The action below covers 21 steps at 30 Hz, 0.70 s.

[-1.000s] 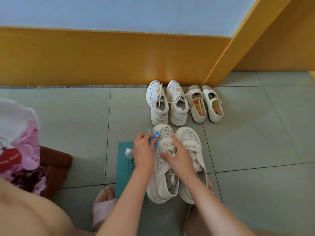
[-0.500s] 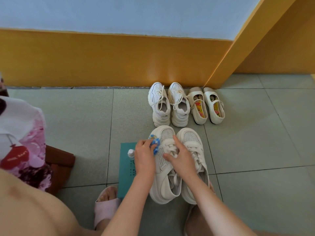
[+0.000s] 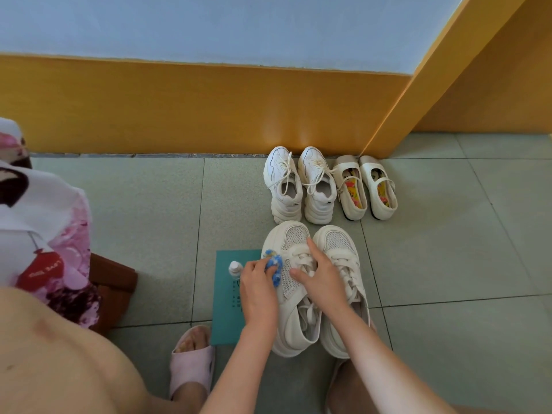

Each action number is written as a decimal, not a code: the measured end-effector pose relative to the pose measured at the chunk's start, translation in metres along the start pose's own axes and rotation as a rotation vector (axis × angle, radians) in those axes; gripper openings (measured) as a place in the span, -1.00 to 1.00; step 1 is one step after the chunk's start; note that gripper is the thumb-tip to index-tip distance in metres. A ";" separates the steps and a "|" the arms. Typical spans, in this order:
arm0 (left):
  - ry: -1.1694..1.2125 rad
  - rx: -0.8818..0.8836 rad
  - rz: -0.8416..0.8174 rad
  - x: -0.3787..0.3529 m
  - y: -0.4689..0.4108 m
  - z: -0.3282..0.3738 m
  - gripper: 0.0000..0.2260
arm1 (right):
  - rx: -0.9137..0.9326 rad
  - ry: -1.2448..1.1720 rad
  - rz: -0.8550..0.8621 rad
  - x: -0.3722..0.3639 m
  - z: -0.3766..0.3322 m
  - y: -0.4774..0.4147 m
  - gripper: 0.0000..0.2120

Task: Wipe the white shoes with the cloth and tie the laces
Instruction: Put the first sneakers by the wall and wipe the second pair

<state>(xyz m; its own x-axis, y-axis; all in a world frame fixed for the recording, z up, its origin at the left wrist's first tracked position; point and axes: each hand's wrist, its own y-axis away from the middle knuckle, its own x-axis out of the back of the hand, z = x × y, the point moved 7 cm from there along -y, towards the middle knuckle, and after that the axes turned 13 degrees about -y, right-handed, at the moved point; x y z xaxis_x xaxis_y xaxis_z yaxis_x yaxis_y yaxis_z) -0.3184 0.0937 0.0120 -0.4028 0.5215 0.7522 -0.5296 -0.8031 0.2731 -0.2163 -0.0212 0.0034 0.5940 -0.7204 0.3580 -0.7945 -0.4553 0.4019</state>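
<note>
Two white shoes (image 3: 336, 240) stand together on the floor tiles (image 3: 433, 249). The left hand (image 3: 257, 282) pinches the soft bunched cloth (image 3: 274, 264) against one shoe's mesh side; the right hand (image 3: 321, 276), fingers (image 3: 313, 249) spread, presses its floppy laces (image 3: 298, 252). The stiff sole (image 3: 283, 345) probably offers the firmest hold.

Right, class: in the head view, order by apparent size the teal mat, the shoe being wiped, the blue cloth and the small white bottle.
1. the shoe being wiped and the teal mat: alike, mat partly hidden, so unranked
2. the blue cloth, partly inside the left hand
3. the small white bottle
</note>
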 end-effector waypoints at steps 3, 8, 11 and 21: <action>0.016 0.013 0.000 0.000 0.005 -0.003 -0.76 | -0.002 -0.008 -0.005 0.000 0.000 0.000 -0.21; 0.034 0.036 0.002 0.001 0.018 -0.009 -0.76 | 0.001 -0.001 -0.007 0.000 0.000 0.001 -0.21; 0.047 0.043 -0.001 0.000 0.023 -0.013 -0.76 | -0.004 -0.002 -0.008 0.000 0.000 0.001 -0.21; 0.125 0.029 0.024 0.014 0.030 -0.004 -0.78 | 0.005 -0.037 -0.008 0.004 0.000 0.003 -0.22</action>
<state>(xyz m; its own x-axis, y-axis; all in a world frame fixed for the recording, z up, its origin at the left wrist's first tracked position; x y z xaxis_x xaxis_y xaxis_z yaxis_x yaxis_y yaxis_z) -0.3428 0.0780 0.0285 -0.5061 0.5321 0.6787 -0.4971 -0.8231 0.2746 -0.2158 -0.0254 0.0062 0.5955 -0.7355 0.3231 -0.7902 -0.4639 0.4005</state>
